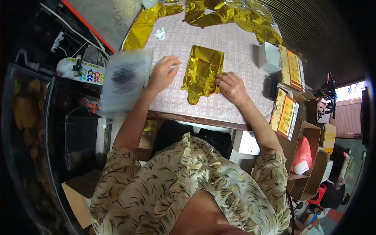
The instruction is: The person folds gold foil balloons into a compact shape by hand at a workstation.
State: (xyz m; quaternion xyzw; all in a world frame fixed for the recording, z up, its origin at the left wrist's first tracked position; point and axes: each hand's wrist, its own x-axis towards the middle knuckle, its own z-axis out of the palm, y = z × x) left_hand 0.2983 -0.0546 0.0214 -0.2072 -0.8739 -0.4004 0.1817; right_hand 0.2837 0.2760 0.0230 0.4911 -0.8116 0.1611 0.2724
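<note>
A folded sheet of shiny gold foil (203, 70) lies on the patterned tablecloth (164, 98), its lower end crumpled with a rounded tab. At the foil's lower right edge, my right hand (232, 87) has its fingers bent and pressed together on the foil. My left hand (163, 73) hovers left of the foil, apart from it, fingers spread and nothing in them. Beside my left wrist is a stack of clear plastic sheets or bags (125, 82) with dark print, slightly blurred, at the table's left edge.
More gold foil (235, 17) runs along the far edge. A crumpled white scrap (159, 34) lies at the back left. On the right are a white box (269, 58), a dark case (270, 87) and printed boxes (285, 113). An open carton (303, 156) stands below right.
</note>
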